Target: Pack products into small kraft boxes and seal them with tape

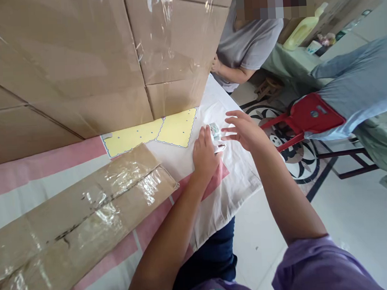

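My left hand (204,154) is closed around a small white and green packet (215,131), held just above the cloth-covered table (234,177) near its right edge. A small white piece with dark marks (220,148) pokes out beside the same hand. My right hand (243,128) hovers just to the right of the packet with its fingers spread, holding nothing. Two yellow sheets with wavy blue borders (176,127) lie flat on the cloth just left of my hands.
A tall stack of taped cardboard boxes (94,59) fills the back left. A flat taped carton (77,216) lies across the table in front. Another person in a grey shirt (246,47) stands behind the table. A red stool (305,117) and a light-blue-clad figure (355,84) are at right.
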### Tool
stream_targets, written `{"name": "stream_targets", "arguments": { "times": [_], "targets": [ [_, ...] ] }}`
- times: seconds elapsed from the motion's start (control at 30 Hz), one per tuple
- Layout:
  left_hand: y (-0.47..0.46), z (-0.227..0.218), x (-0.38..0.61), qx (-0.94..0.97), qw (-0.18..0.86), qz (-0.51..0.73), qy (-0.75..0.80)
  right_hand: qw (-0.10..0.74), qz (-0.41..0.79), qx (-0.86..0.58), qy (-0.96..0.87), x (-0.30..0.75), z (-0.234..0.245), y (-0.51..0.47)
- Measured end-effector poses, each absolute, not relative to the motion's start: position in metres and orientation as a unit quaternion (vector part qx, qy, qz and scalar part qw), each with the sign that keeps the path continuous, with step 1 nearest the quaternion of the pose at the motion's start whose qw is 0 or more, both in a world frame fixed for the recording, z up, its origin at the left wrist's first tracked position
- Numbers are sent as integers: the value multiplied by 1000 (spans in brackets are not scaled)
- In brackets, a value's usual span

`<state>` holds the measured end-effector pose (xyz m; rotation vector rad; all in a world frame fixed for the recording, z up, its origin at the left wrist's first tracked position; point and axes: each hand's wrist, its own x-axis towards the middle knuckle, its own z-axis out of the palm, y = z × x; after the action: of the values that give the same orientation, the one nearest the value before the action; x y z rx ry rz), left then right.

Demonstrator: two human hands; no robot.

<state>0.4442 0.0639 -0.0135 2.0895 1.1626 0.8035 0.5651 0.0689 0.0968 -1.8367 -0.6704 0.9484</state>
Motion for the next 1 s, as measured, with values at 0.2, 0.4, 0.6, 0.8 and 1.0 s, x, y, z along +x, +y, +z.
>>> {"name": "stream_targets", "arguments": {
  "times": [0.2, 0.4, 0.6, 0.8, 1.0],
  "targets": [
    [68, -14, 442, 778, 334, 317, 428, 434, 377, -756, -312, 553, 104, 40],
    [69, -13, 441, 767, 356, 320, 427, 297, 334, -830, -335, 558, 92, 41],
    [70, -11, 440, 770, 364, 302, 429, 215, 357, -852, -317, 559, 91, 58],
    [68, -9, 437, 778, 342, 312, 425, 180, 306, -847, -396, 568, 89, 65],
    [69, -9, 435, 775, 351, 322, 415, 205, 250, -811, -488, 582, 77, 85]
  ]
}}
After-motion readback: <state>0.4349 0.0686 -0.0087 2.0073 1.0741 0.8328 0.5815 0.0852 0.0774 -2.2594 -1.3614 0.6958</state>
